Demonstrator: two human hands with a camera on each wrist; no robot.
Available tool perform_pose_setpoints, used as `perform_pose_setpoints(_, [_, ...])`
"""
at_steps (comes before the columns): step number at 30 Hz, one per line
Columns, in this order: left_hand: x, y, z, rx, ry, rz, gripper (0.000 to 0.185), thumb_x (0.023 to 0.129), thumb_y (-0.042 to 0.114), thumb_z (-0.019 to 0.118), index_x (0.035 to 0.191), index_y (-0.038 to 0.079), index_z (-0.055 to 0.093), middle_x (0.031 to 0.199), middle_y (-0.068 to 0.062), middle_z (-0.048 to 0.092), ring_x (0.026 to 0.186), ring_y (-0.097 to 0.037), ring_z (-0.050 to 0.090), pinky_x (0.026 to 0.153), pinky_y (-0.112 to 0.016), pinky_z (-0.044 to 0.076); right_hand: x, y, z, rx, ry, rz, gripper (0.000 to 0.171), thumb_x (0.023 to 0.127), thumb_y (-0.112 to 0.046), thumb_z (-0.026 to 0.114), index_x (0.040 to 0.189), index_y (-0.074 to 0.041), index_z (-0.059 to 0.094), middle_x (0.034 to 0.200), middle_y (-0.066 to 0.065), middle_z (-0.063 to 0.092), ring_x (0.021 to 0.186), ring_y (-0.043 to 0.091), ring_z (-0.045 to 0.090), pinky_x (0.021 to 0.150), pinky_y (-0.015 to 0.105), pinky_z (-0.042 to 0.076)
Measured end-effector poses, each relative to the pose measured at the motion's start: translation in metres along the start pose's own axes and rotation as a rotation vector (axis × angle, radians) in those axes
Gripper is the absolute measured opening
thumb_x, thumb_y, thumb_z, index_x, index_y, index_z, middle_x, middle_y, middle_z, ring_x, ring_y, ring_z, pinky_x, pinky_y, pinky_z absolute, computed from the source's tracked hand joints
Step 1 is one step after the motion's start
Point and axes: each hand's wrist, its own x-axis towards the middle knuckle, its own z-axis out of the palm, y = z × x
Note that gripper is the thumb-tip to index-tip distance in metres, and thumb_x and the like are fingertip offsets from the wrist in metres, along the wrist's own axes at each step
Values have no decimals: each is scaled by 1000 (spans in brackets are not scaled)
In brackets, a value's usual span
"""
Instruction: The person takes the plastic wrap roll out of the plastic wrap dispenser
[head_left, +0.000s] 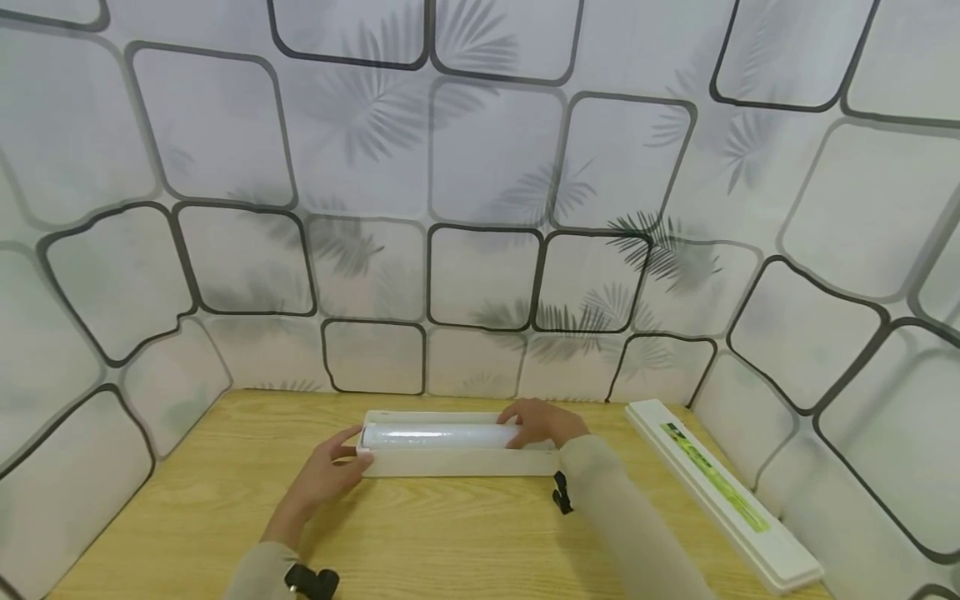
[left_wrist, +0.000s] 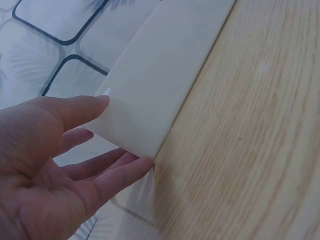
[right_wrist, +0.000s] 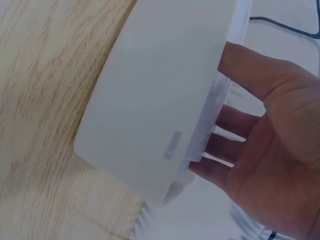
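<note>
Head view, thing in hand: a long white dispenser tray (head_left: 457, 462) lies crosswise on the wooden tabletop (head_left: 420, 542), a roll of cling film (head_left: 438, 435) seated in its trough.
Head view, left hand (head_left: 330, 471): at the tray's 9 o'clock end, fingers loosely spread against the end wall, touching rather than clenched.
Head view, right hand (head_left: 542, 423): at the roll's 3 o'clock end, fingers curved over the roll end and the tray.
Head view, lid: a separate long white lid (head_left: 720, 492) with a green label rests at 3 o'clock, well apart from the tray.
Head view, count: one tray, one roll, one lid, two hands.
Left wrist view, fingers (left_wrist: 107, 175): nearly straight, thumb and fingertips bracketing the tray's corner (left_wrist: 150, 95); nothing wrapped round it.
Left wrist view, count: one hand, one tray end.
Right wrist view, fingers (right_wrist: 235, 122): tucked behind the tray's end (right_wrist: 155, 110), thumb at its upper edge, gripping that end.
Right wrist view, count: one hand, one tray end.
Risk, slip: the left side seems only lightly braced, so a push from the right might skid the tray toward 9 o'clock.
Risk, roll: if one end tips up, the smooth roll could slide out or sit crooked.
Risk, film: the loose edge may cling back onto the roll; I cannot tell where it lies.
</note>
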Motion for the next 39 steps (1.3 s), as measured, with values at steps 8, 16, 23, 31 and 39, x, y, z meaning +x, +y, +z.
perform_pose_setpoints(8, [1,-2,0,12,2,1,64,102,14,65,157,-2,36,138,-38,54,111,-33,68,90,-41,62,2,-6,0,-31,-16,53,46,91,-26,81,135,-31,68,151,5,57,135,28,57,113,55,47])
perform_pose_setpoints(16, [3,-2,0,4,0,3,64,102,13,65,157,-2,35,138,-39,54,110,-32,67,89,-40,62,4,-11,0,-40,-23,64,49,89,-26,82,136,-33,68,150,5,59,137,28,56,112,56,46])
perform_pose_setpoints(23, [3,-2,-2,6,-7,3,64,102,13,65,157,-2,35,138,-38,54,112,-32,66,88,-39,62,6,-11,0,-4,-38,39,50,90,-22,82,137,-33,67,150,7,59,139,30,55,111,55,48])
perform_pose_setpoints(31, [3,-3,-2,11,-7,1,64,103,14,64,157,-2,34,140,-38,53,114,-33,66,90,-42,62,9,-12,1,-21,-47,5,53,90,-18,81,139,-34,66,153,5,56,140,31,54,112,53,48])
perform_pose_setpoints(39, [1,-1,-1,7,-13,5,65,103,13,64,157,-3,34,139,-39,53,114,-36,66,91,-43,62,9,-12,2,-28,-56,9,54,91,-18,80,139,-35,65,154,4,55,141,31,53,111,54,49])
